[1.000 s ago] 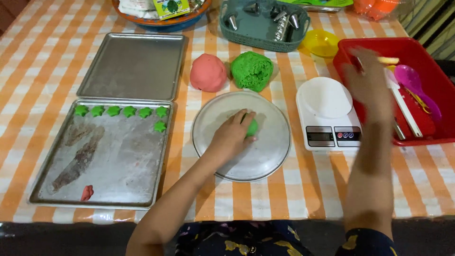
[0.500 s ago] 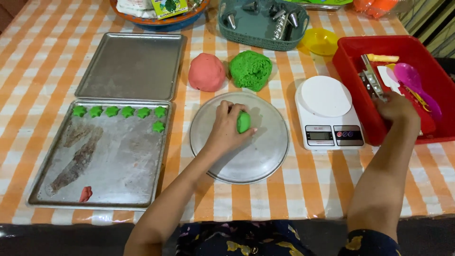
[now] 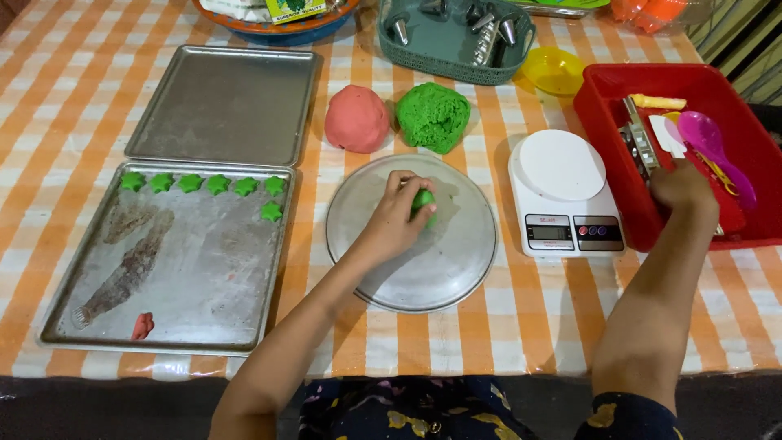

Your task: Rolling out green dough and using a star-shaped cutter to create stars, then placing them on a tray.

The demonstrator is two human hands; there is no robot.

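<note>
Green dough ball (image 3: 423,201) under left hand (image 3: 393,220), right hand (image 3: 683,186) well apart

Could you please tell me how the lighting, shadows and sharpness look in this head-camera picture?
Head view: even, soft light; the round plate and the trays show dull sheen but no harsh glare; the left hand on the green dough piece casts a faint shadow; the right hand in the red bin is sharp; the table edge bends slightly.
</note>
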